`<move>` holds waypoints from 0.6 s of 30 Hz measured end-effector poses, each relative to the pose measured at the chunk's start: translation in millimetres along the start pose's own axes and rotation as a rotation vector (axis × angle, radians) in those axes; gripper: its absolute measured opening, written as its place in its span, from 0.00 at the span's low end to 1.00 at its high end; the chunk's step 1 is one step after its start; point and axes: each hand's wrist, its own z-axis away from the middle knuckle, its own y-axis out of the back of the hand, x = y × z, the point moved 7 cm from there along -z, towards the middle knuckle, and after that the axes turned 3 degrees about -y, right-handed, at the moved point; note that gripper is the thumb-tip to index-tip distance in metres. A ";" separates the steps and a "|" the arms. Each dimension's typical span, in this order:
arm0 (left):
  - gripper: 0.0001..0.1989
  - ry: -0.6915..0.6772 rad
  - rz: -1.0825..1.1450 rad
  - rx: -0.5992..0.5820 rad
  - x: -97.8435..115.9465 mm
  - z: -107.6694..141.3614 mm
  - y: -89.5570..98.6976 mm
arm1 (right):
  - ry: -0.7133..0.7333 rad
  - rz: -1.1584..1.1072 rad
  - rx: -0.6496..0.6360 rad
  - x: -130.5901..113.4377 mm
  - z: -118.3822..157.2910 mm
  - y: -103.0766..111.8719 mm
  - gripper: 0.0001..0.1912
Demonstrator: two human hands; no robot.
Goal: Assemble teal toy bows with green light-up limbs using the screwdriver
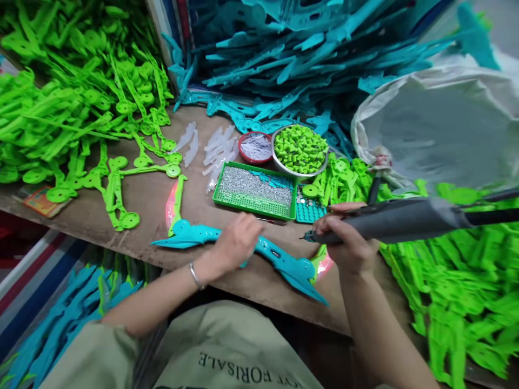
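Observation:
A blue toy bow [279, 257] lies across the front of the table, with a green and pink limb [175, 206] at its left end and another [323, 266] at its right end. Over the bow's middle is my left hand [240, 240], fingers curled together. Its fingertips are hidden, so what they hold cannot be made out. My right hand [351, 240] is wrapped round a grey-covered power screwdriver [397, 220]. The driver's tip points left, above the table and apart from the bow. Behind the bow sits a green tray [253, 189] of small metal screws and some blue pieces.
Green plastic parts [73, 108] heap at the left, more [466, 292] at the right. Blue parts [284, 59] pile at the back. A metal bowl [276, 156] of green pieces, a red basket [255, 160] and a white-lined container [365, 116] stand behind the tray.

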 end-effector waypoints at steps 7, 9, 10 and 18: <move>0.17 0.013 -0.133 -0.225 -88.4 -97.4 -25.3 | -0.045 0.075 -0.025 14.4 0.1 0.5 0.13; 0.18 -0.051 -0.193 -0.317 -91.0 -116.0 -44.6 | -0.028 0.084 -0.031 10.5 0.0 1.0 0.13; 0.17 -0.064 -0.226 -0.353 -93.1 -122.2 -52.7 | -0.019 0.086 -0.031 7.7 -0.2 1.7 0.13; 0.15 -0.175 -0.281 -0.282 -105.6 -127.2 -62.6 | -0.009 0.063 0.012 -1.8 -7.1 5.3 0.14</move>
